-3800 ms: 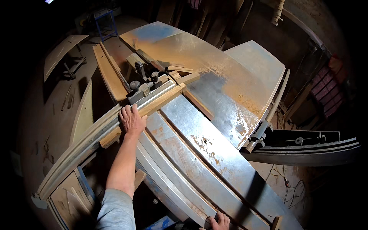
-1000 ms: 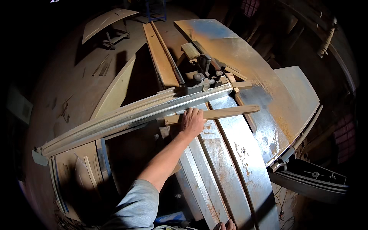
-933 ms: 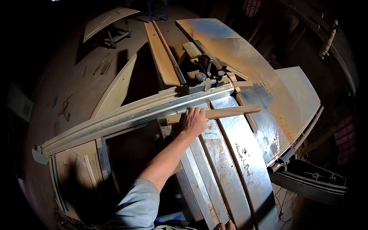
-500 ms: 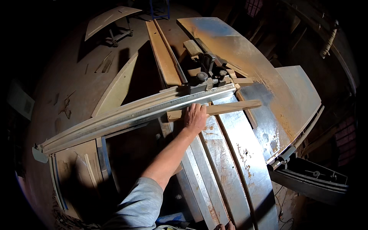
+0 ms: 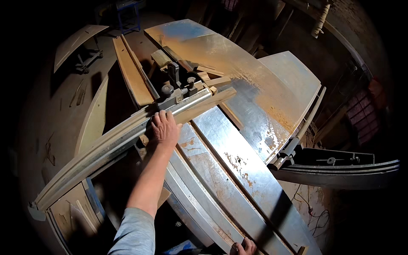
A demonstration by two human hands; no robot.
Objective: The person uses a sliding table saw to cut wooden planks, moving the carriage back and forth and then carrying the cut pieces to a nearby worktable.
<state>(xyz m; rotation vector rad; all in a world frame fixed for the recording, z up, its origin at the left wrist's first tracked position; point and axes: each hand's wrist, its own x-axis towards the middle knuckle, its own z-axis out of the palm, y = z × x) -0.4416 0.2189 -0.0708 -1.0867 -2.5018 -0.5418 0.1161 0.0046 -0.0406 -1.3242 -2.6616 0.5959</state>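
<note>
My left hand (image 5: 165, 128) is closed around the near end of a wooden strip (image 5: 206, 106), which lies along the metal fence (image 5: 127, 135) of a sliding saw table. The strip's far end sticks out past the fence, near the black clamp stop (image 5: 175, 94). Low in the picture, my right hand (image 5: 244, 246) is at the metal table (image 5: 231, 170), fingers curled. The frame cuts it off, and what it grips, if anything, cannot be made out.
Short wood offcuts (image 5: 211, 73) and sawdust lie on the dusty far tabletop (image 5: 238, 63). A wheeled table (image 5: 76, 44) stands at the back left. A dark curved metal arm (image 5: 335, 170) juts out at the right, above loose cables (image 5: 312, 212).
My left hand has brought the wooden strip back against the fence, from lying skewed across the table. The view has turned, shifting the saw leftward. More of my right hand shows.
</note>
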